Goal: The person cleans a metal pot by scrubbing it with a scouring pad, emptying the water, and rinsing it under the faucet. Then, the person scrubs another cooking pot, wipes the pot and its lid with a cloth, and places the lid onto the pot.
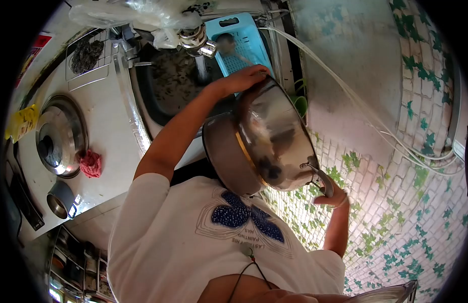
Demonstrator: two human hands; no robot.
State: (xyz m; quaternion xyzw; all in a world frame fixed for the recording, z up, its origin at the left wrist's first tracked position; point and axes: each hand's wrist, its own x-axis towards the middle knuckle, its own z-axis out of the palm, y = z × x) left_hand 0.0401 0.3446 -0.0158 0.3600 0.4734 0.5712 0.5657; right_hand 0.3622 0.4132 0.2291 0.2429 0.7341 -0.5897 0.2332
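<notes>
A large stainless steel pot (282, 134) with a gold band is tilted on its side in front of my shirt. My left hand (246, 78) grips its far edge, fingers curled over; whatever the fingertips touch is hidden. At the near right side, my right hand (333, 195) is closed around the pot's loop handle (322, 178). Left of the pot, water runs from the faucet (196, 41) into a dark sink (160, 108) with many small dark scraps in it. The pot's opening does not face me.
A blue perforated basket (250, 38) stands at the sink's right. On the left counter are a pot lid (60, 136), a red cloth (91, 164), a metal cup (60, 198) and a wire rack (72, 74). White cables (340, 86) run along the right side.
</notes>
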